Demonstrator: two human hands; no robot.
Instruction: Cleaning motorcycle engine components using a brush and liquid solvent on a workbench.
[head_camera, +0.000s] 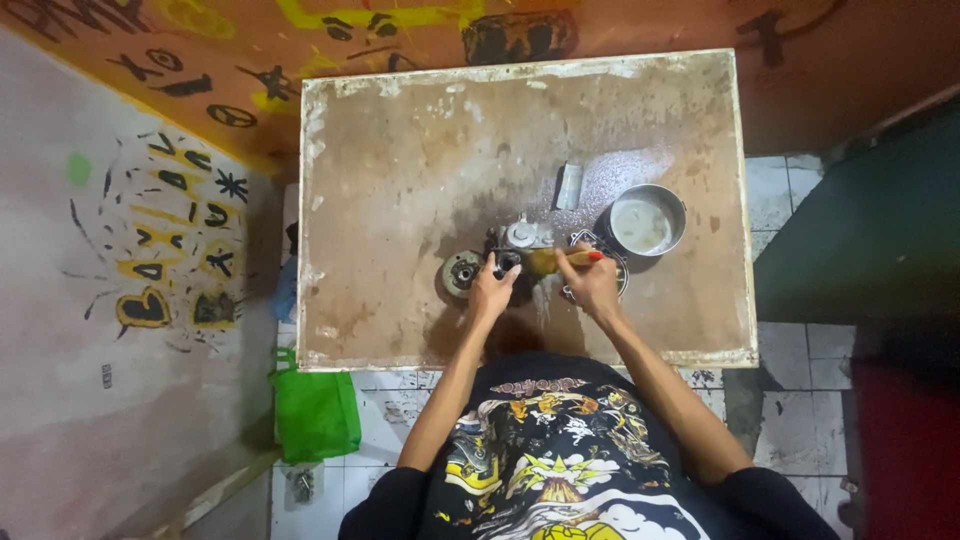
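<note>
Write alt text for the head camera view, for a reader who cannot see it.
A person's right hand holds a brush over small metal parts on a stained table, steadied by the left hand. A metal bowl stands nearby.

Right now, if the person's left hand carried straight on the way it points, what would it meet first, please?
The left hand points away from the body. It already touches a dark metal part; just beyond sits a small silvery housing, probably next, though depth is unclear.

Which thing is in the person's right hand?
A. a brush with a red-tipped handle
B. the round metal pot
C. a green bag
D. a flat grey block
A: the right hand grips a brush with yellowish bristles over the metal part, while the round metal pot stands apart.
</note>
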